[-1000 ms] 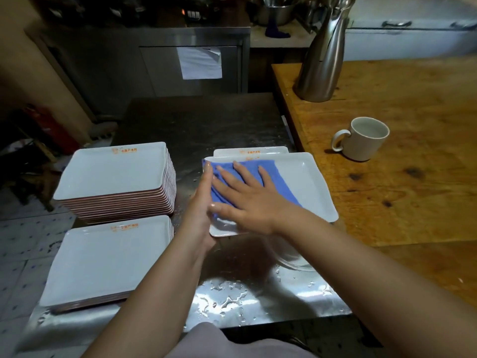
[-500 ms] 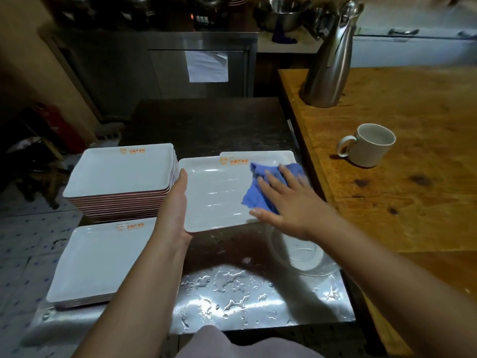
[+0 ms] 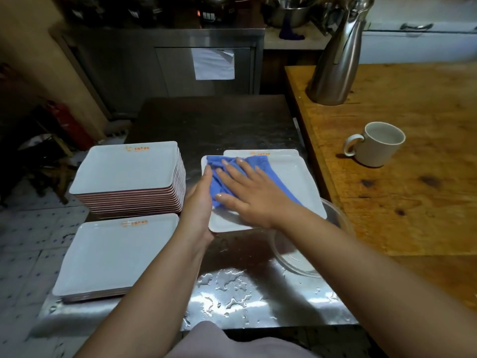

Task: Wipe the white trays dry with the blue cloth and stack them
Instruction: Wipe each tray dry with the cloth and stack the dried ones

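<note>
A white tray (image 3: 299, 187) lies tilted over another white tray (image 3: 260, 152) on the steel table. My left hand (image 3: 200, 202) grips the top tray's left edge. My right hand (image 3: 247, 195) lies flat, fingers spread, pressing the blue cloth (image 3: 271, 174) onto the tray's left half. A tall stack of white trays (image 3: 126, 169) stands to the left. A lower stack (image 3: 113, 254) sits in front of it, near the table's front left corner.
The steel table (image 3: 258, 288) is wet with water drops near its front edge. A clear glass bowl (image 3: 307, 257) sits under my right forearm. On the wooden counter to the right stand a white mug (image 3: 379, 144) and a steel jug (image 3: 335, 60).
The tray, held further left half a second ago, is back to the right over the other tray. My right hand and the cloth moved from its right end to its left half.
</note>
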